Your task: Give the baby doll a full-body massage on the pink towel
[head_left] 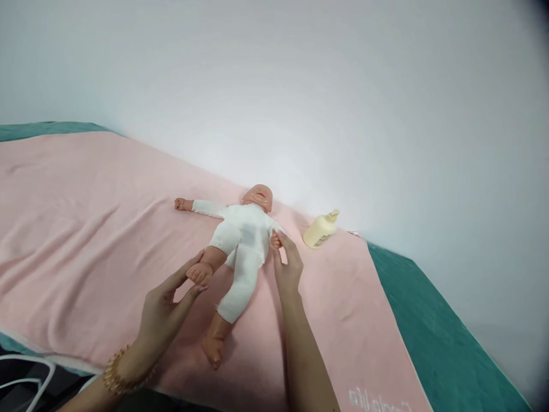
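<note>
A baby doll with a white cloth body and hard plastic head, hands and feet lies on its back on a pink towel. Its head points away from me, toward the wall. My left hand, with a beaded bracelet at the wrist, grips the doll's foot on the left side, and that leg is raised and bent. The doll's other leg rests stretched toward me. My right hand pinches the doll's small hand at the right side of its body.
A cream pump bottle stands on the towel right of the doll, close to the white wall. Green cloth shows beneath the towel at the right and far left. White tubing or a frame is at the lower left.
</note>
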Available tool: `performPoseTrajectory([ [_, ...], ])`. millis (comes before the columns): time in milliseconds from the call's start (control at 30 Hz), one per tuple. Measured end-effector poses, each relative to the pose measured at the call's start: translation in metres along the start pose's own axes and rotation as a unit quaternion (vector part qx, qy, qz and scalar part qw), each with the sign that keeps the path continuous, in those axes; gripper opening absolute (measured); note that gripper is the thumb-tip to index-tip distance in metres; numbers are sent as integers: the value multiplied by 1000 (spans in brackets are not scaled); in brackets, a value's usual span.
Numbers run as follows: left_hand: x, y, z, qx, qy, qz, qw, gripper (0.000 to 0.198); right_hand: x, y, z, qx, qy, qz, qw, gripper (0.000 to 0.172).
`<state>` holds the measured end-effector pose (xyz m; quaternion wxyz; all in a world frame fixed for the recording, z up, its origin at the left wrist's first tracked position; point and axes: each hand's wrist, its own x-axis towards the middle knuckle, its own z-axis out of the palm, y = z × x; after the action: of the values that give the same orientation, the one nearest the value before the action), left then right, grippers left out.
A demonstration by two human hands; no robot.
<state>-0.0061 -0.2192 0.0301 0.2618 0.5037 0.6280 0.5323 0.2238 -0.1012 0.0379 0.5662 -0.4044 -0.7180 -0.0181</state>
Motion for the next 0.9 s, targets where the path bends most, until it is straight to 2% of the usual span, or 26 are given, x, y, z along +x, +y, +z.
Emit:
performPoseTrajectory([
  [100,10,11,13,7,3,9,1000,47,0,-6,8,-15,-52,-74,996,33],
  [200,19,18,23,-6,-6,12,1000,43,0,-9,13,-24,-91,-119,988,32],
  [333,26,20,31,-28,-8,26,999,44,1,-9,14,-22,-106,-129,986,32],
  [467,23,18,29,-28,-9,43,999,45,0,-7,11,-5,-100,-105,989,32],
  [567,14,10,20,-27,4,75,997,49,0,-5,6,18,-55,-20,998,30],
  [667,1,-2,5,-21,11,105,994,52,2,-2,-1,51,20,126,991,30],
  [800,-18,-13,-22,19,16,104,994,44,7,11,-11,125,123,307,936,38],
  [900,-31,-22,-40,64,11,72,995,43,7,30,-18,171,194,394,882,44],
])
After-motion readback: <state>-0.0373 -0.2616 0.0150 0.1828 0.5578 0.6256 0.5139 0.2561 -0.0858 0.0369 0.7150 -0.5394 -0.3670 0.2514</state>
